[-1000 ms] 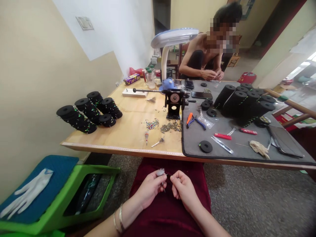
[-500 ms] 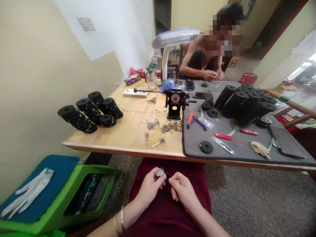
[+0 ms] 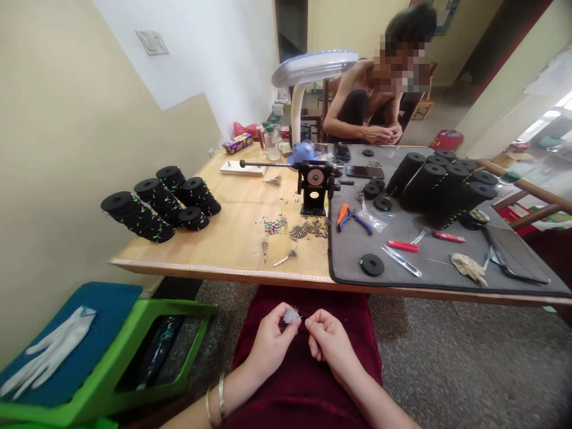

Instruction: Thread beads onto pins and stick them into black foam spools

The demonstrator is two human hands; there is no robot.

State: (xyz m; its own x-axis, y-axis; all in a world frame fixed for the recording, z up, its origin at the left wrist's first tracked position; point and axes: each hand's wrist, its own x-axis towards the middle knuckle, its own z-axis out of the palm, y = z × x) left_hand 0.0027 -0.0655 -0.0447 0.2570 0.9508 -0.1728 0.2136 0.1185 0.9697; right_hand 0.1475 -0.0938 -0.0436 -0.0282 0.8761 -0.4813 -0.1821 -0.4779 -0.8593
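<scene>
Above my dark red clothing, my left hand [image 3: 271,336] is closed on a small bristly grey-white bundle [image 3: 291,315], which sticks up between thumb and fingers. My right hand [image 3: 329,336] is closed in a pinch just to its right, with a small gap between the two hands. Whatever the right fingertips hold is too small to make out. On the table [image 3: 232,268] beyond my hands lie a thin red-tipped bundle [image 3: 265,249] and a silvery stick with a dark tufted end [image 3: 286,258].
A black hand-cranked winder [image 3: 314,189] stands behind piles of tiny metal parts [image 3: 308,229] and coloured beads [image 3: 274,224]. Stacked black foam spools [image 3: 154,199] fill the left. Pliers [image 3: 355,218], a knife [image 3: 402,261] and more spools lie on the grey mat [image 3: 313,262]. A co-worker [image 3: 357,113] sits opposite.
The bristly bundle has turned a little in my left hand and shows more fully. My right hand stays close beside it. The view has shifted slightly.
</scene>
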